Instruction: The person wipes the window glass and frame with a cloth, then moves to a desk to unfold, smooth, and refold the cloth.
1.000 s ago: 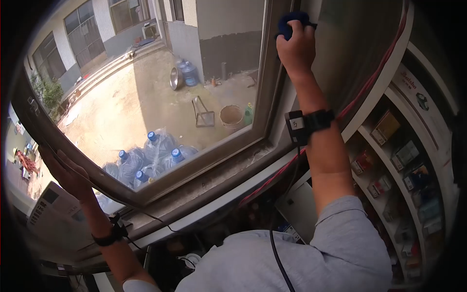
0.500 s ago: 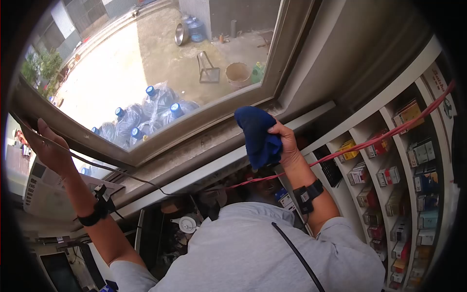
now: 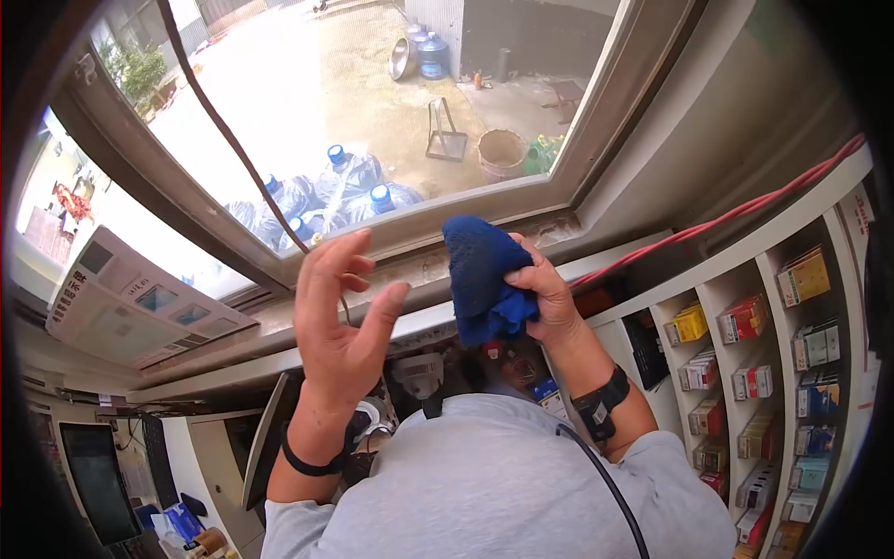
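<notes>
A blue cloth (image 3: 484, 284), bunched and darker on its left side, hangs from my right hand (image 3: 549, 291), whose thumb and fingers clamp its right edge. To the left of the cloth, my left hand (image 3: 345, 307) is raised with fingers apart and nothing in it. Behind both hands lies the window sill (image 3: 428, 265), under a framed window with a mesh screen. A dark cable (image 3: 216, 116) hangs in front of the window and runs down behind my left hand.
Shelves with several small boxes (image 3: 745, 321) stand on the right, with a red twisted cord (image 3: 726, 219) stretched before them. A printed sheet (image 3: 140, 298) leans by the left pane. Outside are wrapped water bottles (image 3: 345, 177) and a bucket (image 3: 501, 154). A dark monitor (image 3: 96, 475) is lower left.
My left hand has come away from the window's left edge and cable, moving right toward the cloth. The cable now hangs more upright. My right hand still holds the cloth. The view has shifted left.
</notes>
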`<state>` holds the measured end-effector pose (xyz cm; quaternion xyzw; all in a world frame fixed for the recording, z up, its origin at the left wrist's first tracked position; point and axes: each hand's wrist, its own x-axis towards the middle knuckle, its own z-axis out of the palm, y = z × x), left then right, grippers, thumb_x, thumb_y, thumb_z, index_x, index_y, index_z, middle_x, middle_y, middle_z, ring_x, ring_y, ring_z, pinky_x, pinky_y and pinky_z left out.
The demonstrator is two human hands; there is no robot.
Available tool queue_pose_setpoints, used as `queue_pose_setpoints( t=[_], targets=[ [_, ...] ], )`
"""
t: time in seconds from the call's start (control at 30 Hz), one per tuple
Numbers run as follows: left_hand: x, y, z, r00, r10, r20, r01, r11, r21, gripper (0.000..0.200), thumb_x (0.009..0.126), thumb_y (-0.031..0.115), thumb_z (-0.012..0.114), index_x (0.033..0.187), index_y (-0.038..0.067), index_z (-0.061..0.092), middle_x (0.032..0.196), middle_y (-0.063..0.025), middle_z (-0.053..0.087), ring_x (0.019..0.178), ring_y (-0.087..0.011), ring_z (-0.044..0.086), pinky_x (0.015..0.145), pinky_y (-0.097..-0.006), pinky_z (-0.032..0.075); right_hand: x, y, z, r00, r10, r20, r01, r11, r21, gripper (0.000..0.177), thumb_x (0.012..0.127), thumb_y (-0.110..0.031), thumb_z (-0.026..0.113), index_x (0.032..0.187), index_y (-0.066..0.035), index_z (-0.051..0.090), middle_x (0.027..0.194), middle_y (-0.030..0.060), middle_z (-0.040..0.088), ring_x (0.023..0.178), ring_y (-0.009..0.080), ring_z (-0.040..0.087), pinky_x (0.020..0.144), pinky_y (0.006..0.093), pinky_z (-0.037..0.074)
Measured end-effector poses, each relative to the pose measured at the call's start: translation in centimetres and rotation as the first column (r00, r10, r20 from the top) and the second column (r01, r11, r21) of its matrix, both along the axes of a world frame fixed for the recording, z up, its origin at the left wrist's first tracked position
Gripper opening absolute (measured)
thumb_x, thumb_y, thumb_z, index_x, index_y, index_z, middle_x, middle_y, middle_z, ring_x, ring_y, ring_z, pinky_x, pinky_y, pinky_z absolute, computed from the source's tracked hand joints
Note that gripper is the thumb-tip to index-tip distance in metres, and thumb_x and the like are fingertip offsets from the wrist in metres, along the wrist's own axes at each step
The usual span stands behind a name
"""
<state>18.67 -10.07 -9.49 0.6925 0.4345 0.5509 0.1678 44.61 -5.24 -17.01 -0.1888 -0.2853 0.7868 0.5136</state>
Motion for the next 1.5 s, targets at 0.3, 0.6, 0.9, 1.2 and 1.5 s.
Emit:
queue_pose_setpoints(
  t=[0.3,0.6,0.9,1.2,1.5],
  targets=[
    [3.2,0.4,-4.8,0.913,-0.131,0.386,0.215,0.96,-0.181,0.049,0.093,0.003,0.079,0.138,0.001,0.062,0.13,-0.0115,0.061,0.109,-0.0169,0.067,0.091,-0.0284,0.059,-4.6,-1.9,1.8,0.995,0.098,0.023,-0.098,0.995,-0.018,0.052,0.095,-0.003,0.073,0.144,-0.007,0.059,0.121,0.0052,0.069,0.113,0.0163,0.066,0.104,0.0328,0.053],
    [-5.4,-3.0,5.5,0.987,0.144,0.072,-0.161,0.914,0.373,0.031,0.106,0.008,0.056,0.135,-0.005,0.062,0.137,-0.0232,0.064,0.121,-0.0256,0.065,0.097,-0.0333,0.054,4.4,10.9,19.8,0.609,-0.779,0.149,0.521,0.534,0.666,0.027,0.093,-0.012,0.082,0.115,0.002,0.075,0.098,0.0043,0.077,0.082,0.0108,0.07,0.07,0.0239,0.055],
    [-21.2,6.2,9.1,0.746,0.632,0.21,-0.645,0.609,0.462,0.041,0.111,0.022,0.057,0.148,0.002,0.057,0.151,-0.016,0.058,0.135,-0.0253,0.058,0.111,-0.0368,0.05,6.0,19.6,16.9,-0.38,-0.881,-0.283,0.042,-0.323,0.946,0.037,0.082,-0.023,0.089,0.112,-0.007,0.077,0.091,0.0125,0.067,0.082,0.0315,0.068,0.077,0.0414,0.056],
    [-18.3,10.5,4.9,0.627,0.776,0.068,-0.706,0.53,0.469,0.057,0.107,0.029,0.067,0.156,0.004,0.05,0.153,-0.0194,0.054,0.137,-0.0274,0.057,0.107,-0.0409,0.053,2.5,12.0,9.8,0.086,-0.994,-0.062,-0.137,-0.073,0.988,0.059,0.066,-0.007,0.087,0.124,-0.014,0.078,0.1,0.0125,0.066,0.088,0.0344,0.068,0.082,0.0434,0.057],
    [-17.9,11.6,4.2,0.591,0.798,0.12,-0.73,0.466,0.5,0.056,0.107,0.027,0.067,0.153,0.0,0.052,0.15,-0.0169,0.059,0.128,-0.0232,0.062,0.105,-0.0357,0.053,-0.1,18.3,15.0,-0.164,-0.964,-0.21,0.278,-0.25,0.928,0.042,0.081,-0.01,0.086,0.121,-0.008,0.074,0.095,0.0135,0.064,0.086,0.0339,0.067,0.076,0.0428,0.054]
  ],
)
